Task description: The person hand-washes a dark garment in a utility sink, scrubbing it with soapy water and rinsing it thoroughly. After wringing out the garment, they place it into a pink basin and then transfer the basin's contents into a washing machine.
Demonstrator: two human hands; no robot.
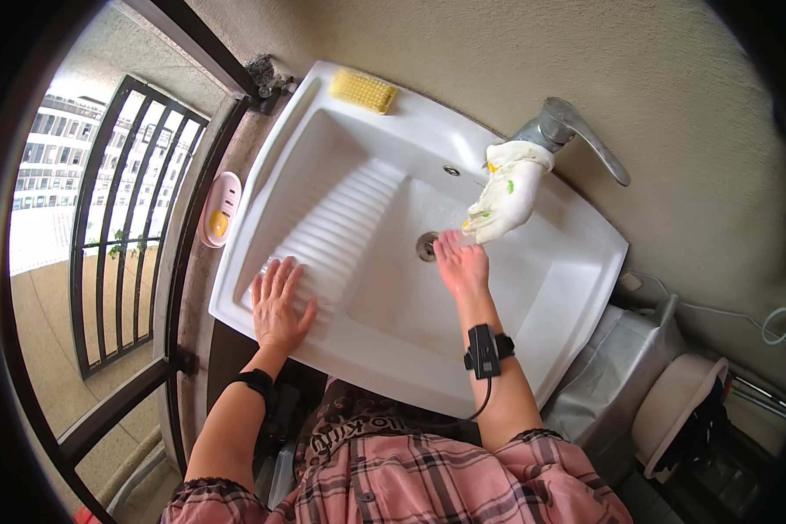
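Observation:
Palm down, my left hand (279,308) rests with fingers spread on the ribbed washboard slope of the white ceramic laundry sink (393,308). My right hand (464,265) is palm up above the basin with its fingers extended, holding nothing. Its fingertips are beside the drain (427,247) and just below a white cloth (514,190) with green and orange spots. That cloth wraps the spout of the metal faucet (553,128), whose lever points right. Whether water runs from the cloth, I cannot tell.
A yellow bristled block (363,92), perhaps a brush, lies on the sink's back left rim. On the window ledge at left stands a pink soap dish (221,209) with a yellow soap piece (219,223). A grey cover (609,373) and a pale basin (674,412) are at right.

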